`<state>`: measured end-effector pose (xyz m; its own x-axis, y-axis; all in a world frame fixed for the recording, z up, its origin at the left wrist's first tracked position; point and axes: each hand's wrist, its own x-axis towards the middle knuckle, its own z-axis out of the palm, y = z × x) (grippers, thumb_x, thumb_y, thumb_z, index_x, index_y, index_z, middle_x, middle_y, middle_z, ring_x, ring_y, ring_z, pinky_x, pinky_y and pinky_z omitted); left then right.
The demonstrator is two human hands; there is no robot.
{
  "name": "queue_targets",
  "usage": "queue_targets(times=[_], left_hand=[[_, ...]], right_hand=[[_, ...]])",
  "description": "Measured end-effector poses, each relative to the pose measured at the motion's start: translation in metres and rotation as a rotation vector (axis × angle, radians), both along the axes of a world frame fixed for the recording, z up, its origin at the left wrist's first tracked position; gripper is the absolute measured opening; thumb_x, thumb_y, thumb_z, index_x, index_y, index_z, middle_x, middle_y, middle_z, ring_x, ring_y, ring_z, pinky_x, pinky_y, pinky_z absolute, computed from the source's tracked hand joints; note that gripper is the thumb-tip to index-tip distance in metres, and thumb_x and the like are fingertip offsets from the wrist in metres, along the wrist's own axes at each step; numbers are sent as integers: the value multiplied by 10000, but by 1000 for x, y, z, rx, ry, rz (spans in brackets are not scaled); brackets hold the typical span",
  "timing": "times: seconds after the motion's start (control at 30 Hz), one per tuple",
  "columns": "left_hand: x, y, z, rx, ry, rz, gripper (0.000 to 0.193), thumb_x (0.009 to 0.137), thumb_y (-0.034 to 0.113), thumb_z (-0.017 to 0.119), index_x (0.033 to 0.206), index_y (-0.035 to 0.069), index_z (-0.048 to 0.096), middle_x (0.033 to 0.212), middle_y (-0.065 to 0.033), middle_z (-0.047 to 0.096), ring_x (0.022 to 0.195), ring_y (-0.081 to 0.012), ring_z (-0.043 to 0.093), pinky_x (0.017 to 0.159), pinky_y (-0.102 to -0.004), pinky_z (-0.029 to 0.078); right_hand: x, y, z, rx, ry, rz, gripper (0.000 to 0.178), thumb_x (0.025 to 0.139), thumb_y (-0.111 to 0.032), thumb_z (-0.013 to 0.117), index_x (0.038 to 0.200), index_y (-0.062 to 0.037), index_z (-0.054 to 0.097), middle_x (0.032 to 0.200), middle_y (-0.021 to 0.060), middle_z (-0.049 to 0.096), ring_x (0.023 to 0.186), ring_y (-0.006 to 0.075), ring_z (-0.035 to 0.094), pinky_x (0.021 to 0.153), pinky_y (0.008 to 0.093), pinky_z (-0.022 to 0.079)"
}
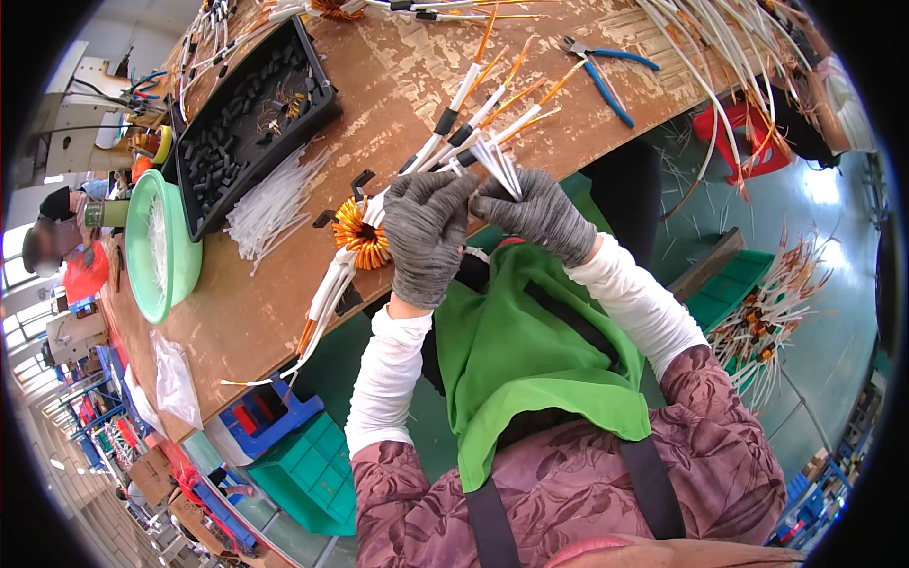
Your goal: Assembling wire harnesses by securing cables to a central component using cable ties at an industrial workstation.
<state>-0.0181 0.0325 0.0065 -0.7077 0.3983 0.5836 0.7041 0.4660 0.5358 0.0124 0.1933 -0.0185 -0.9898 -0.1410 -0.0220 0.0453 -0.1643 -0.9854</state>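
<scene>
A ring-shaped coil wound with orange copper wire (pixel 360 234) lies near the table's front edge. White-sleeved leads (pixel 431 142) with black sections and bare copper-coloured ends fan out from it toward the back. My left hand (pixel 426 232), in a grey knitted glove, has its fingers closed around these leads just beside the coil. Close by on the right, my right hand (pixel 544 218), gloved alike, grips a bunch of thin white plastic strips (pixel 499 168). The fingertips of both hands nearly meet, and what lies between them is partly hidden.
Left of the coil are loose white strips (pixel 275 204), a black tray (pixel 317 99) with small black pieces, and a green basin (pixel 180 246). Blue-handled cutters (pixel 606 90) lie at the back right. Green crates (pixel 312 473) stand below the table. Other people work nearby.
</scene>
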Motion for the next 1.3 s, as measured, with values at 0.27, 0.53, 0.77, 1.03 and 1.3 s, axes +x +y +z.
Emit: queue_targets(times=[0.27,0.53,0.77,1.03,1.3], left_hand=[[-11,3,-17,-218,298,196,290,611,119,663,897,167,666,863,-21,598,787,-241,554,715,-387,395],[-6,-3,6,-2,-57,192,270,750,88,602,1018,73,627,839,-111,575,767,-275,520,746,-377,393],[14,9,39,145,-498,-56,191,789,168,657,908,22,628,785,-109,554,825,-229,535,766,-338,412],[14,6,44,332,-594,4,153,847,157,592,863,6,614,771,-71,601,685,-177,557,648,-302,438],[4,19,37,852,-446,141,117,818,117,626,825,2,612,747,-105,591,747,-280,566,657,-364,424]], right_hand=[[28,-19,28,15,-68,257,240,781,-199,702,920,-10,648,752,8,634,724,53,533,651,243,450],[29,14,56,-245,-373,220,354,899,-394,512,991,-63,596,679,-37,515,549,26,411,497,171,327],[33,11,55,-140,-304,169,341,935,-363,446,995,-72,612,639,-25,534,546,45,451,494,199,361],[24,10,31,524,478,-279,172,802,-170,595,955,-98,622,681,92,572,567,219,562,501,319,433],[2,19,0,287,403,-418,198,831,-188,574,1003,-93,596,685,35,563,539,160,518,443,301,397]])
